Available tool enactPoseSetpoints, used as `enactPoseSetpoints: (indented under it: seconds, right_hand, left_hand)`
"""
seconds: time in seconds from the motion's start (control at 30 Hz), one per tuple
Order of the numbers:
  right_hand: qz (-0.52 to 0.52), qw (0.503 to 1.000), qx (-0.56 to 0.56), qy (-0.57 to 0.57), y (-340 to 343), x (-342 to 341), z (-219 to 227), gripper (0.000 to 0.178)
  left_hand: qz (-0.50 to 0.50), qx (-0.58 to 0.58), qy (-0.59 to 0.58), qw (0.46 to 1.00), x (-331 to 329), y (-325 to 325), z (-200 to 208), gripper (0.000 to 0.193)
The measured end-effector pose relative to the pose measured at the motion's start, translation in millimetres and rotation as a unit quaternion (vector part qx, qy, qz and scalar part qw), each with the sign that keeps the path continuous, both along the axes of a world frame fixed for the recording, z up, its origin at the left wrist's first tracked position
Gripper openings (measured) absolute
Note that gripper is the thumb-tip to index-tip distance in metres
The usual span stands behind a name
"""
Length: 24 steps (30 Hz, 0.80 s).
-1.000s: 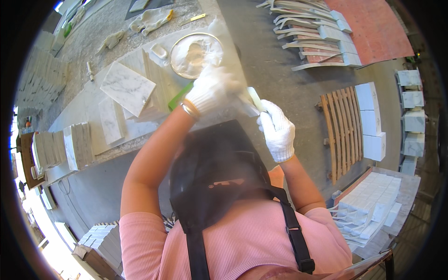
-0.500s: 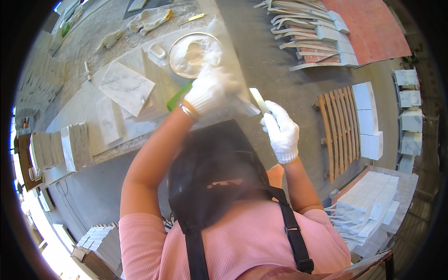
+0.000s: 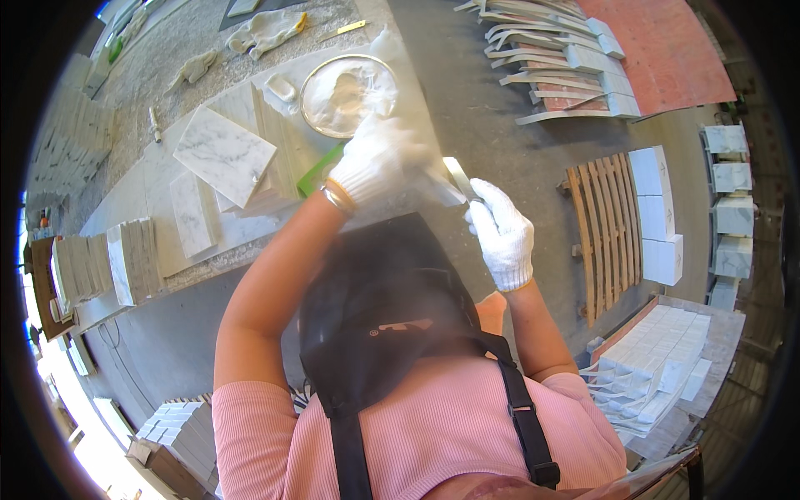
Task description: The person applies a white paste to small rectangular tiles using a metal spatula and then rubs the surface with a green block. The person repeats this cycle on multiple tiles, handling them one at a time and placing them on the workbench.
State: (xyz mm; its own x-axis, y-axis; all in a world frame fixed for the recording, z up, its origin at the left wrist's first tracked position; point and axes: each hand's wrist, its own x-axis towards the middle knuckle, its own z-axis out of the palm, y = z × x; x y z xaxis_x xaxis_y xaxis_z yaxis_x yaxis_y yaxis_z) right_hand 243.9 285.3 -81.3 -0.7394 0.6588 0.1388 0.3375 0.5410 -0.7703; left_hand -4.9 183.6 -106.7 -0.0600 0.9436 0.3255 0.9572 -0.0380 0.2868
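Observation:
My right hand (image 3: pixel 502 233), in a white knit glove, has its thumb and fingers closed on a thin pale slab (image 3: pixel 457 178), seen nearly edge-on. Left of it, my left hand (image 3: pixel 377 158), gloved too, is smeared by motion; its fingers cannot be made out. A whitish flat end (image 3: pixel 444 190) shows between the hands, but whether it belongs to the slab I cannot tell. Just beyond my left hand stands a round, metal-rimmed bowl (image 3: pixel 321 121) of white powder or paste. A green object (image 3: pixel 317 175) lies beside my left wrist, partly hidden by it.
Marble tiles (image 3: pixel 223 154) lie stacked on the dusty worktable (image 3: pixel 150 196), with more on edge (image 3: pixel 132 260) at left. Farther back are loose gloves (image 3: pixel 265 33) and a yellow cutter (image 3: pixel 350 27). A wooden pallet (image 3: pixel 606 237) and strapped white blocks (image 3: pixel 654 350) stand at right.
Both hands stay in nearly the same places. The pale slab at my right fingertips has shifted very slightly, and my left hand is blurred in both frames.

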Motion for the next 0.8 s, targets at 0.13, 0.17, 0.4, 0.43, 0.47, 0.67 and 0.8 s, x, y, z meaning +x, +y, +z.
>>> enactPoseSetpoints:
  seconds: [0.13,0.17,0.4,0.43,0.47,0.67,0.8]
  right_hand:
    - [-0.020,1.000,-0.012,-0.007,0.7,-0.7,-1.0,0.032]
    - [-0.021,1.000,-0.010,-0.016,0.5,-0.6,-1.2,0.032]
    - [-0.016,1.000,-0.004,-0.026,-5.7,-5.1,-5.0,0.034]
    - [-0.013,1.000,0.011,-0.021,-6.8,-6.6,-5.7,0.033]
    - [-0.015,0.999,0.026,-0.018,-7.6,-8.1,-6.2,0.032]
    - [-0.016,1.000,0.014,-0.021,-6.6,-9.1,-2.7,0.030]
    - [-0.022,0.998,0.047,-0.040,-6.9,-4.5,1.1,0.030]
  left_hand:
    - [0.006,-0.034,-0.003,0.999,0.6,-0.1,2.9,0.019]
    - [0.008,-0.035,0.001,0.999,1.0,-0.1,4.1,0.019]
    - [0.010,-0.034,0.002,0.999,2.4,0.3,5.8,0.015]
    - [0.006,-0.037,0.001,0.999,1.5,0.8,4.7,0.012]
    - [0.002,-0.041,0.000,0.999,1.0,1.1,3.5,0.011]
    - [0.011,-0.026,0.001,1.000,2.0,-0.8,-1.5,0.010]
    - [0.021,-0.006,-0.001,1.000,4.9,-4.3,1.3,0.014]
